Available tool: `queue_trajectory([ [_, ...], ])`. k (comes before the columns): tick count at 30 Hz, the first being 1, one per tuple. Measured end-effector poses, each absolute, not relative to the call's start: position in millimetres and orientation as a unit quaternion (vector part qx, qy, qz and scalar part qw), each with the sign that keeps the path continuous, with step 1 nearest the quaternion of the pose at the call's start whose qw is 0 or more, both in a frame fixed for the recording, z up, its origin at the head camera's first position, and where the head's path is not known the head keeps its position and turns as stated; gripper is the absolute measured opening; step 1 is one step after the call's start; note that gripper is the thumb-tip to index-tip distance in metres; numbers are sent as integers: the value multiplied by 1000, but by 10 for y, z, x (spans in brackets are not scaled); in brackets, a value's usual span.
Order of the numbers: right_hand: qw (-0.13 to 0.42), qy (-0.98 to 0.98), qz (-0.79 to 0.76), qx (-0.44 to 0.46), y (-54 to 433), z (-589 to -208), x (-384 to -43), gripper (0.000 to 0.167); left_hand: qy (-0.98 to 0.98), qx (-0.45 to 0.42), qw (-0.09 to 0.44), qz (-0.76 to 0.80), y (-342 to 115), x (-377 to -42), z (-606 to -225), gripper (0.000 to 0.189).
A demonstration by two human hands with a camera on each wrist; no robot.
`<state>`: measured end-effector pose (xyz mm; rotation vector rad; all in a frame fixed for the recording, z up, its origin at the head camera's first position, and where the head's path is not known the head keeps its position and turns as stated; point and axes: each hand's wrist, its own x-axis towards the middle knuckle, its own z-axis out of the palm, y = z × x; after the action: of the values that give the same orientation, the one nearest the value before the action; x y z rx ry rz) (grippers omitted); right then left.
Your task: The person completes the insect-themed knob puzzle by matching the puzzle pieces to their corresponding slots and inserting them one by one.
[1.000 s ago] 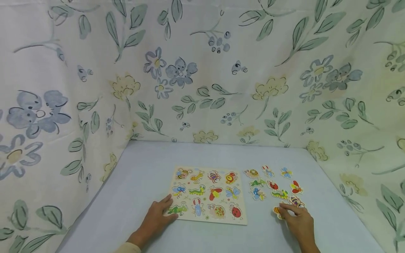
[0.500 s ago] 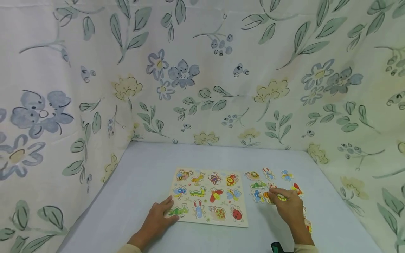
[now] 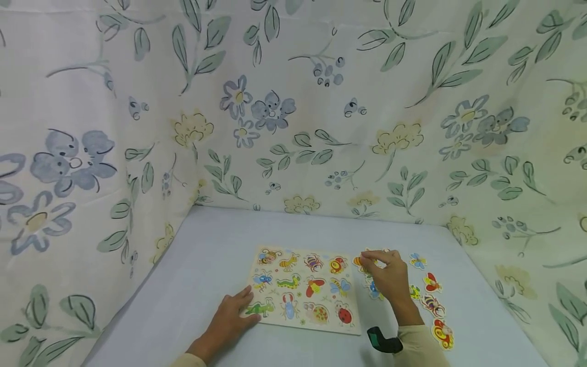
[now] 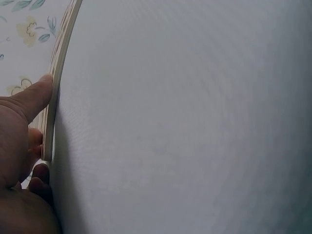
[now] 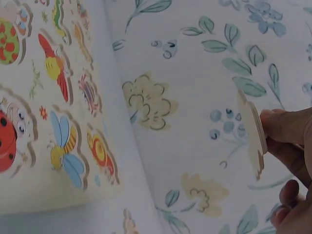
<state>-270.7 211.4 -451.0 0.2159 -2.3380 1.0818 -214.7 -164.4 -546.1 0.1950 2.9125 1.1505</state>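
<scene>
My left hand (image 3: 231,313) holds the lower left corner of a wooden insect puzzle board (image 3: 316,329); its thumb lies at the front edge and its fingers at the left side. In the left wrist view, the board's edge (image 4: 57,78) shows beside the thumb. My right hand (image 3: 389,278) pinches an orange-striped insect puzzle piece (image 3: 358,261) between thumb and fingertips, raised near the board's upper right corner. That piece (image 5: 254,136) appears nearly edge-on in the right wrist view, so its picture is hidden there.
Loose puzzle pieces lie right of the board, among them a blue-winged insect (image 3: 418,261), a red-winged one (image 3: 432,282), a striped beetle (image 3: 432,305) and a red-yellow butterfly (image 3: 442,334). My right hand covers several others. Floral cloth (image 3: 298,168) walls surround the white tabletop (image 3: 220,244).
My right hand has carried the orange-striped piece from the lower right, up and left over the loose pieces, towards the board. The left hand stays at the board's corner.
</scene>
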Motion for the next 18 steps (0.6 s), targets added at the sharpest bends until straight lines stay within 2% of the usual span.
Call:
queue_trajectory([
  [6, 297, -851, 411, 133, 1852, -4464, -2825, 11, 926, 61, 5, 372, -1642, -2144, -5468, 67],
  [18, 290, -835, 434, 176, 1384, -4499, -3014, 11, 923, 59, 1, 380, -1644, -2137, -5445, 66],
])
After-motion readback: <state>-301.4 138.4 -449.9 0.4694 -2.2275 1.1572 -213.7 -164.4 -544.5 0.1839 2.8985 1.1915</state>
